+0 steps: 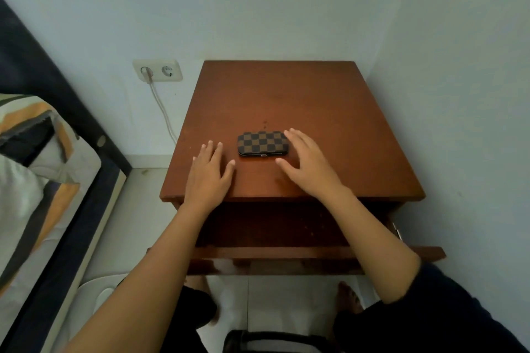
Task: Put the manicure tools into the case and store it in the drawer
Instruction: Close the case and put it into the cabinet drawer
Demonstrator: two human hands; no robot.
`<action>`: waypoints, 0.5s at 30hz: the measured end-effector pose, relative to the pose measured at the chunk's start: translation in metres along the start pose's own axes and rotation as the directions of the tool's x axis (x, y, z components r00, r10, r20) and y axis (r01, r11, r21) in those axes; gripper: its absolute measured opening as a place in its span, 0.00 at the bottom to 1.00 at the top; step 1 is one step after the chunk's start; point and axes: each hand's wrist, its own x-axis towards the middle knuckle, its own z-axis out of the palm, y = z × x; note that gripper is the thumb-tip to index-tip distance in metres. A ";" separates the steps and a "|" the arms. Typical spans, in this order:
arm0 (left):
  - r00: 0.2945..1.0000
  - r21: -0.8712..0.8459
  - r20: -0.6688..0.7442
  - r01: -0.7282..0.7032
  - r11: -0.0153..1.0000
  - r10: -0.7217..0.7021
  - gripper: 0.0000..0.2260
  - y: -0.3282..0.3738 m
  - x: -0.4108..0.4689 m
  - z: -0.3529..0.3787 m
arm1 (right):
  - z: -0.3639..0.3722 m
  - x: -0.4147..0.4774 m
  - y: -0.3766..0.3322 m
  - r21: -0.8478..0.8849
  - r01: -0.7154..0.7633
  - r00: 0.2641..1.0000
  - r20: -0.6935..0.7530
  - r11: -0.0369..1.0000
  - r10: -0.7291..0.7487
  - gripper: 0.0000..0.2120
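A closed checkered case (263, 143) lies flat on the brown nightstand (301, 100), a little below and left of the frame's centre, its clasp edge turned toward the bottom of the frame. No loose tools show on the top.

The right hand (308, 165) sits just right of the case, palm down, fingers spread and released. Its fingertips (289, 132) reach the case's right end and appear to touch it, while the thumb points left below the case's lower edge without closing on it. The left hand (209, 175) lies palm down to the lower left of the case, fingers spread and released, gripping nothing, with a small gap between it and the case.

Below the nightstand's front edge, in the lower middle of the frame, the drawer (286, 252) stands pulled out; both forearms cross over it. Its inside is dark, and I cannot tell what it holds.

In the upper left, a wall socket (157, 70) has a plug in its left outlet, and a white cable (165, 114) hangs down from it beside the nightstand. A bed (43, 166) with striped bedding fills the left edge of the frame.
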 end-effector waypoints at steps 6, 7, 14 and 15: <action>0.999 0.157 -0.027 0.038 0.987 -0.034 0.26 -0.005 0.006 0.014 | 0.024 0.054 -0.002 -0.156 0.191 0.953 0.267 0.969 -0.145 0.35; 0.999 0.157 -0.033 0.037 0.987 -0.032 0.26 -0.005 0.006 0.014 | 0.026 0.059 0.000 -0.185 0.224 0.948 0.269 0.957 -0.170 0.34; 0.999 0.165 -0.038 0.030 0.986 -0.024 0.25 -0.006 0.006 0.013 | 0.023 0.043 0.012 -0.190 0.233 0.964 0.177 0.954 -0.200 0.32; 0.999 0.164 -0.037 0.027 0.986 -0.021 0.25 -0.006 0.006 0.012 | 0.023 0.034 0.014 -0.202 0.234 0.967 0.149 0.951 -0.206 0.32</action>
